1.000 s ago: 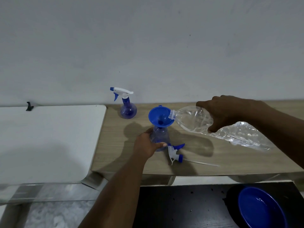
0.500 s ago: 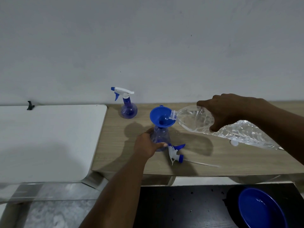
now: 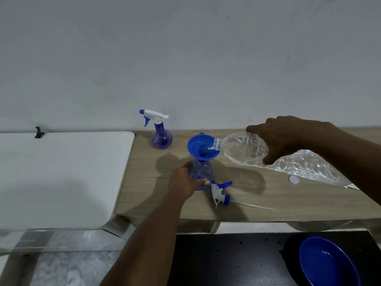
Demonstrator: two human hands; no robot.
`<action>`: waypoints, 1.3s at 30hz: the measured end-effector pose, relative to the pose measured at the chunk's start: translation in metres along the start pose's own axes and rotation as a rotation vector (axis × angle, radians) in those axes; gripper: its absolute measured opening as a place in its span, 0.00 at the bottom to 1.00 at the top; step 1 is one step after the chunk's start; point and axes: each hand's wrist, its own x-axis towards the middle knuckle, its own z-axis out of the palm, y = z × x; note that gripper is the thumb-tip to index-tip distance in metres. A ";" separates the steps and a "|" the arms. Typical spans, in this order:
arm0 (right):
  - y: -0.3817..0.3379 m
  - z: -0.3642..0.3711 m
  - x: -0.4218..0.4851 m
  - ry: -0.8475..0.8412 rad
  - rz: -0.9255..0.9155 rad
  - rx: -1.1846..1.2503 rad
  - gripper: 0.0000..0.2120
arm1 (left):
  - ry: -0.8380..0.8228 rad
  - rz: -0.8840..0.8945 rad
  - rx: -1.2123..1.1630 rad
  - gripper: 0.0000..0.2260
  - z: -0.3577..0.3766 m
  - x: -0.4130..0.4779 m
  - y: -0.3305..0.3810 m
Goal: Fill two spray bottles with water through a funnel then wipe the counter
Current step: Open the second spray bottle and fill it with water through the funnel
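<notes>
A blue funnel [image 3: 203,146] sits in the neck of an open blue-tinted spray bottle [image 3: 201,172] on the wooden counter [image 3: 268,199]. My left hand [image 3: 183,181] grips that bottle's body. My right hand [image 3: 288,137] holds a clear, crumpled water bottle [image 3: 257,153] tilted with its mouth over the funnel's rim, and water runs in. The bottle's unscrewed spray head [image 3: 221,191] with its long tube lies just right of the bottle. A second spray bottle [image 3: 160,133], with its head on, stands by the wall.
A small white cap [image 3: 293,179] lies on the counter under the water bottle. A white table [image 3: 61,172] adjoins the counter on the left. A blue bowl [image 3: 327,263] rests on a dark surface at the lower right.
The water bottle's rear end has risen a little, steepening the tilt, and the white cap beneath it has come into sight. My left hand keeps its hold.
</notes>
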 end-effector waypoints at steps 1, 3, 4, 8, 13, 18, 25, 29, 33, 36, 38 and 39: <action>0.000 0.000 0.000 0.002 -0.006 0.003 0.43 | -0.002 -0.002 0.000 0.30 0.000 0.000 0.000; 0.000 0.001 0.001 0.010 -0.018 0.017 0.43 | -0.006 -0.002 0.006 0.30 0.000 0.000 0.000; 0.001 0.002 0.002 0.015 -0.020 0.030 0.43 | -0.004 -0.002 0.002 0.31 0.000 0.000 0.001; 0.004 0.017 0.006 0.057 -0.003 0.133 0.44 | 0.014 -0.018 0.003 0.33 0.002 0.000 0.000; 0.010 0.053 0.014 0.233 -0.032 0.500 0.40 | 0.018 0.001 0.015 0.30 0.002 0.001 -0.001; 0.009 0.094 0.022 0.560 0.099 0.902 0.33 | 0.022 0.005 0.001 0.28 0.005 0.002 -0.004; -0.009 0.122 0.057 0.883 0.377 1.164 0.37 | 0.030 -0.004 -0.029 0.26 0.004 -0.001 0.001; -0.014 0.124 0.070 0.936 0.440 1.237 0.41 | 0.038 -0.009 -0.033 0.26 0.005 -0.002 0.002; -0.019 0.126 0.071 0.912 0.414 1.266 0.46 | 0.032 -0.019 -0.039 0.28 0.005 -0.003 0.002; -0.017 0.131 0.067 0.872 0.379 1.288 0.50 | 0.023 -0.024 -0.038 0.28 0.004 -0.003 0.003; -0.016 0.136 0.064 0.845 0.378 1.333 0.52 | 0.022 -0.024 -0.034 0.28 0.004 -0.004 0.003; -0.018 0.138 0.061 0.873 0.402 1.332 0.52 | 0.017 -0.017 -0.031 0.27 0.003 -0.003 0.003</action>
